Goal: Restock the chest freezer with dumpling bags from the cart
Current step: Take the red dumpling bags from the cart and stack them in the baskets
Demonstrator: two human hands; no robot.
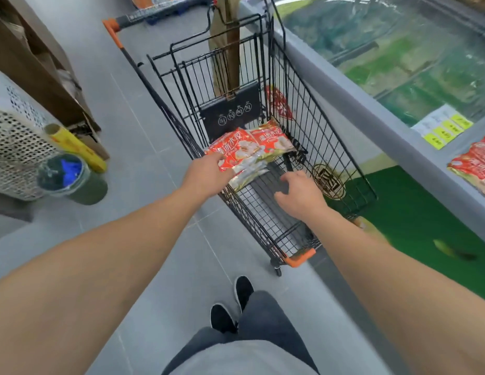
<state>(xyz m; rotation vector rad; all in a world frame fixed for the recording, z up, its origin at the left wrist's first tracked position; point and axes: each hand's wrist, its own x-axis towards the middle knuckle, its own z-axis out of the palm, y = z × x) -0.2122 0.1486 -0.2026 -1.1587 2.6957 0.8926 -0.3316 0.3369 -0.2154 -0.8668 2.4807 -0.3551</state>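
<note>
- The cart (276, 147) stands just beside the freezer (352, 104) edge.
- Left hand (209, 173) grips a dumpling bag (236, 152) in the cart.
- Right hand (301, 194) hovers over the cart, fingers loosely curled, holding nothing.

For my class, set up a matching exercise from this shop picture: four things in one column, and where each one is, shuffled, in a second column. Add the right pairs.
Things
1. dumpling bags
2. yellow price labels
3. yellow roll
4. right hand

Places
A. on the freezer's glass lid
B. inside the cart, empty, fingers loosely curled above the wire floor
C. in the cart, under the left hand
D. left of the cart, beside a perforated white panel

Pairs: 1-C, 2-A, 3-D, 4-B
</note>
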